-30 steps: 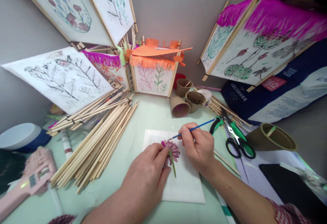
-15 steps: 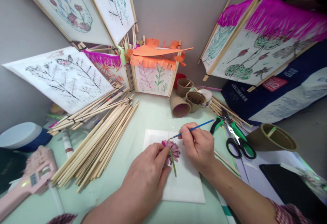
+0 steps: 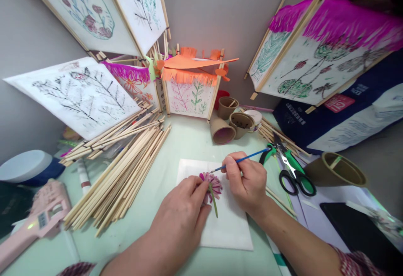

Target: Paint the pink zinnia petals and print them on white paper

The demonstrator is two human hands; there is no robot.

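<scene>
My left hand [image 3: 184, 208] pinches a pink-purple flower [image 3: 214, 183] with a short green stem, over a sheet of white paper [image 3: 226, 234]. Its fingers cover part of the petals. Between the fingers of my right hand [image 3: 247, 179] is a thin blue paintbrush [image 3: 244, 158]. The brush tip is at the flower's upper edge; whether it touches a petal I cannot tell.
Wooden sticks [image 3: 126, 175] lie left, beside a pink glue gun [image 3: 44, 213]. Brown cups [image 3: 223, 132] and a small orange-fringed lantern [image 3: 189, 93] stand behind. To the right are scissors [image 3: 296, 179], pliers with green handles [image 3: 267, 154] and another brown cup [image 3: 333, 175].
My right hand has shifted slightly to the right with the paintbrush, so its tip has moved a little along the flower's top edge. My left hand and the flower stay put.
</scene>
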